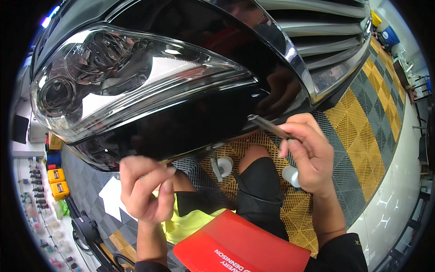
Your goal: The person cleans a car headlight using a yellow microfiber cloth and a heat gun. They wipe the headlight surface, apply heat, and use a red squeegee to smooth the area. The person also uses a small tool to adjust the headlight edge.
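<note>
My right hand (308, 147) pinches a slim metal cutter knife (274, 128) between thumb and fingers. Its tip points left, close to the glossy black front bumper (190, 122) of a car. Below the headlight (136, 77), my left hand (147, 188) is closed with its fingers curled near the bumper's lower edge. Anything between those fingers is too small or hidden to make out. The bumper mirrors parts of my hands.
A red curved panel (244, 247) and a yellow cloth (181, 226) are near my lap. A spray bottle (223, 167) and a white container (290, 176) stand on the grey and yellow tiled floor (358, 127). Yellow cases (58, 182) sit at left; the car grille (326, 41) is upper right.
</note>
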The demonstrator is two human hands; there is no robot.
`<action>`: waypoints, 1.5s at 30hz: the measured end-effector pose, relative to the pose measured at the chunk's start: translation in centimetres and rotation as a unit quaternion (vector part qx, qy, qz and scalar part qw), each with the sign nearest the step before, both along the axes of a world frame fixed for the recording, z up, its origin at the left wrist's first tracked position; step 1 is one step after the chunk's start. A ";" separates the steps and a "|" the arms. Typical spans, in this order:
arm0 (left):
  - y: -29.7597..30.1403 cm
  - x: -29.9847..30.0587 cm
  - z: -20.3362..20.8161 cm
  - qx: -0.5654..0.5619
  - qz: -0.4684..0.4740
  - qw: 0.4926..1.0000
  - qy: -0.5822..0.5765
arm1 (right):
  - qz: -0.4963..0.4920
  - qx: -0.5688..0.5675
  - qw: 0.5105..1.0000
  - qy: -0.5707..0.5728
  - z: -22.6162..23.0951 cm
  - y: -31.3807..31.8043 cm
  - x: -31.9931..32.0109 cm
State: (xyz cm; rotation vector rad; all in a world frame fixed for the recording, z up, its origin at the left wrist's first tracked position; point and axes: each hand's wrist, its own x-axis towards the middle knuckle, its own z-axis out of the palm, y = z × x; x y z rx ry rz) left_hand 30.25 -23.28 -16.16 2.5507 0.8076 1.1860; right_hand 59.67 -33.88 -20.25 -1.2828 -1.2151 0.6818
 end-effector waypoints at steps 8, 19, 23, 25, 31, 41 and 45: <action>4.2 6.7 4.3 0.179 0.014 0.971 0.155 | -0.126 0.123 0.960 -0.217 -0.1 2.2 2.8; 4.0 8.8 1.9 0.245 0.083 0.923 0.285 | -0.120 0.138 0.916 -0.358 1.7 3.5 4.2; 4.1 9.0 2.0 0.263 0.085 0.911 0.306 | -0.122 0.134 0.914 -0.362 1.6 3.6 4.0; 3.9 9.1 2.1 0.261 0.098 0.907 0.317 | -0.121 0.135 0.916 -0.359 1.6 3.7 3.9; 3.9 9.3 2.2 0.261 0.109 0.896 0.341 | -0.120 0.133 0.919 -0.352 1.7 3.9 4.0; 3.8 9.2 2.2 0.254 0.111 0.895 0.349 | -0.113 0.125 0.917 -0.361 1.9 3.9 4.0; 3.9 9.3 2.3 0.258 0.111 0.893 0.350 | -0.105 0.118 0.915 -0.371 1.9 3.8 4.0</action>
